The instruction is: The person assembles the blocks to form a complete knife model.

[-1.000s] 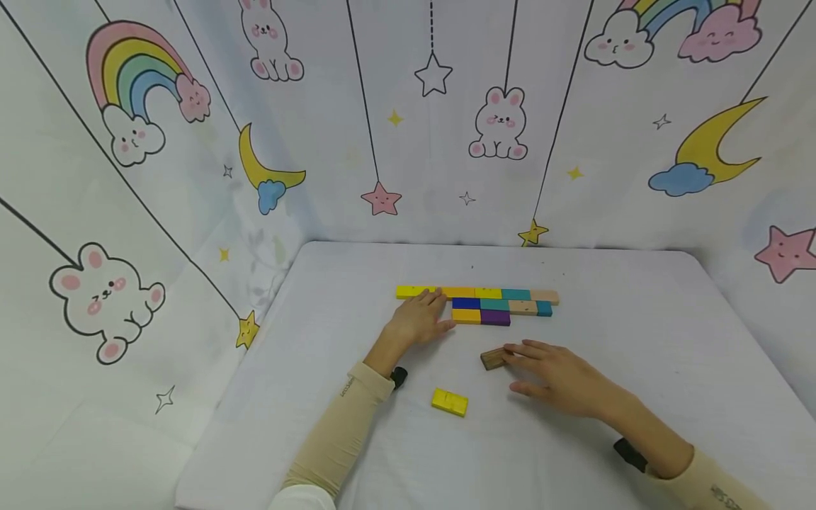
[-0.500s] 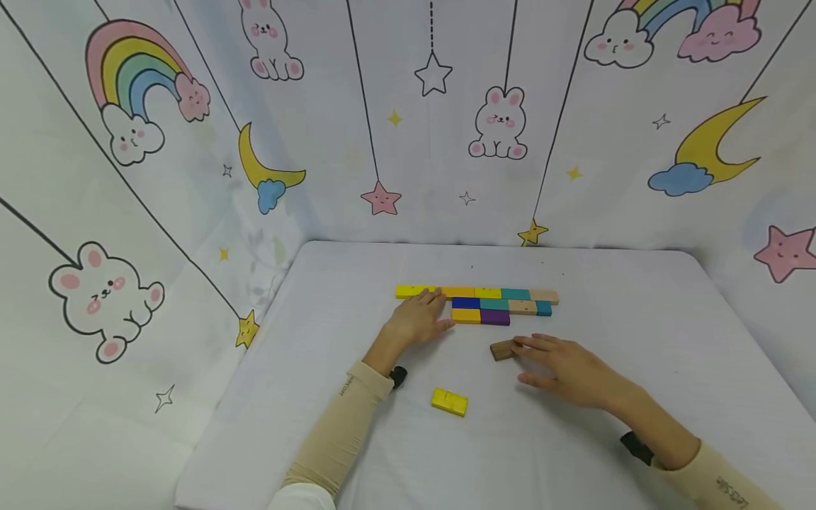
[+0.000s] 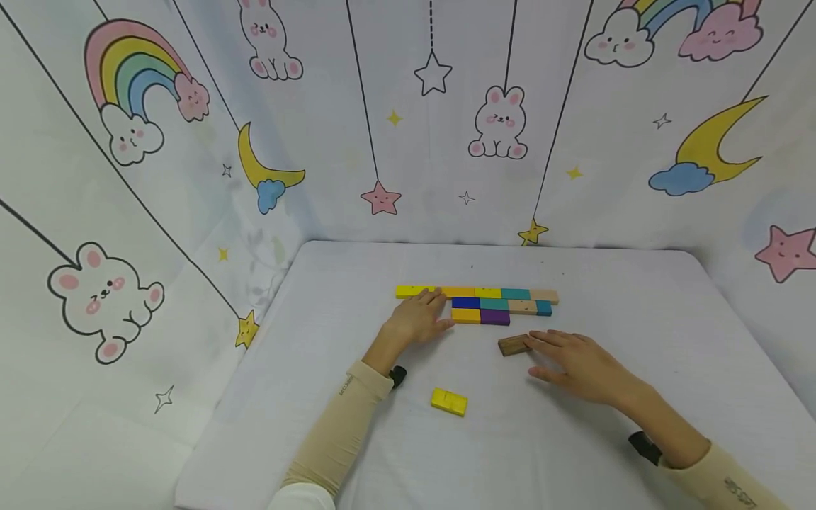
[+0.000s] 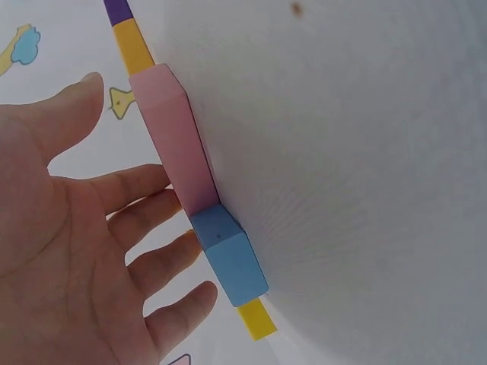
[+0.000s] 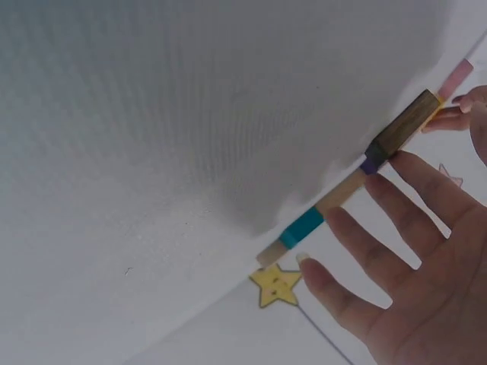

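Observation:
My left hand (image 3: 416, 319) rests at the left end of several rows of coloured wooden blocks. In the left wrist view its relaxed fingers are against a pink block (image 4: 175, 137) and a light blue block (image 4: 234, 262), which the hand hides from the head view. Beyond the fingertips lies the back row, with a yellow block (image 3: 411, 291) at its left end. With fingers extended, my right hand (image 3: 583, 365) touches the right end of a dark brown wooden block (image 3: 513, 345), which lies slightly slanted in front of the rows, apart from them.
A bright yellow block (image 3: 449, 401) lies alone nearer the person. Dark blue (image 3: 465, 303), purple (image 3: 495, 317), tan (image 3: 523, 307) and teal (image 3: 516, 294) blocks sit in the rows. All are on a white-covered table (image 3: 344, 283) before a printed cloth backdrop (image 3: 440, 163).
The brown block has slid right and slightly away from the person, with my right hand moving along with it. My left hand and the rows have stayed in place.

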Tool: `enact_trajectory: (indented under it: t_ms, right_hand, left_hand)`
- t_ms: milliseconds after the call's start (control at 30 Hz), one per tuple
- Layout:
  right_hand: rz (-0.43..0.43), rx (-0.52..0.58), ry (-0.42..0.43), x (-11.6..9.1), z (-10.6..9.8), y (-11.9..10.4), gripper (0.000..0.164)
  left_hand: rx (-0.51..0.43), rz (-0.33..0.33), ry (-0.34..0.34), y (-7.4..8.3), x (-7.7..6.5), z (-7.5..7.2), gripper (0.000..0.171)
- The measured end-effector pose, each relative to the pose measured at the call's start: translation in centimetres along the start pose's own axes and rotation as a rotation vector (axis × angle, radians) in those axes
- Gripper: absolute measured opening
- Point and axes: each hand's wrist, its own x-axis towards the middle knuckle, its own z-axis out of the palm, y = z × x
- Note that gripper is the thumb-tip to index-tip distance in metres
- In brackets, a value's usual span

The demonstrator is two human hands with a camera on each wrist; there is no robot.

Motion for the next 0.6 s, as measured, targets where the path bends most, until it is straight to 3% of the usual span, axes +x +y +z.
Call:
enact_trajectory:
  t_ms: [600]
  right_hand:
    - [0.059,-0.001,0.012,-0.09,-0.32,0.80,0.063]
  left_hand:
    - [-0.005,0.000,0.007,-0.03,0.11,0.17,0.072]
